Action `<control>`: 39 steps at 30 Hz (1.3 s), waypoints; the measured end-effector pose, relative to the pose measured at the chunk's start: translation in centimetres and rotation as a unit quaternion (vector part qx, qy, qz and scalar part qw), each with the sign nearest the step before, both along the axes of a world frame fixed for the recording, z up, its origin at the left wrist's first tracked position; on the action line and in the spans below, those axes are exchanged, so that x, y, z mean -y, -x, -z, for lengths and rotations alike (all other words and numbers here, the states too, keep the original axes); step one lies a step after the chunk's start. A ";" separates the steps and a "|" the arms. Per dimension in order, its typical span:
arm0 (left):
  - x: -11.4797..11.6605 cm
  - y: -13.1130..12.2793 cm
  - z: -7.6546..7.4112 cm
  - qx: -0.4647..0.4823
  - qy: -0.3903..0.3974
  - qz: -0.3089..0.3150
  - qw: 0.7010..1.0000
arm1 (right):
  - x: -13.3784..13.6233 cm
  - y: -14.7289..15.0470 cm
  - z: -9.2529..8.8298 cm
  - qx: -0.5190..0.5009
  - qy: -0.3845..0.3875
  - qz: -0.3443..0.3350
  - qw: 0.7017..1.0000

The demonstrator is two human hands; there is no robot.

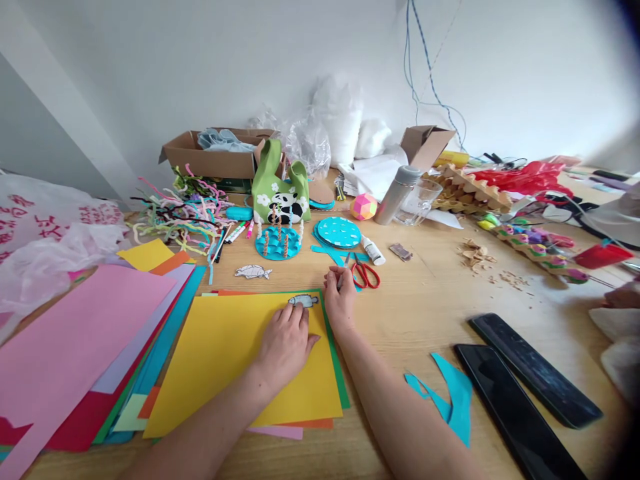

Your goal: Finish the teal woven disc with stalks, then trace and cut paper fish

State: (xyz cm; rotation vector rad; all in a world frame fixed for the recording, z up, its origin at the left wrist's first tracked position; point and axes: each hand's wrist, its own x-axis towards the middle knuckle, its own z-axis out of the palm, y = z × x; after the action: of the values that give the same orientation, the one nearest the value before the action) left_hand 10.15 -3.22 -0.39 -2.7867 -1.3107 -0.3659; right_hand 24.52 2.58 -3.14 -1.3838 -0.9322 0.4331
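My left hand (286,340) lies flat on a yellow sheet of paper (220,353), its fingertips against the lower edge of a paper fish cutout (304,301) near the sheet's top right. Just right of the sheet, my right hand (341,297) is closed around a slim pen (346,263) pointing up and away; its lower part is hidden in the fingers. Close beside that hand lie red-handled scissors (366,275). Another fish cutout (253,272) rests on the table beyond the sheet. More coloured sheets show under the yellow one.
Coloured paper (100,327) fills the left side. Blue scraps (457,400) and two dark phones (510,407) lie at right. Farther back are a glue bottle (373,251), blue discs (339,232), a green panda bag (283,190), a steel flask (398,195) and pipe cleaners (175,207).
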 end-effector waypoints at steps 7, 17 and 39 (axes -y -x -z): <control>0.1 0.3 0.8 -0.003 -0.015 0.003 1.000 | 0.6 0.1 -0.9 0.002 -0.077 0.008 0.997; -0.1 0.2 0.6 -0.003 -0.002 0.000 1.000 | 0.3 -0.1 -1.0 -0.054 -0.061 0.027 0.996; -0.2 0.4 0.4 0.011 0.018 0.002 1.000 | 0.6 0.2 -1.3 -0.055 -0.058 0.008 0.997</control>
State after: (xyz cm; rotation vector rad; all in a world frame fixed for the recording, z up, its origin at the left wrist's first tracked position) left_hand 9.74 -2.99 -0.79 -2.8233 -1.3307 -0.3788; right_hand 24.36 1.99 -1.81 -1.2490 -0.8425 0.4325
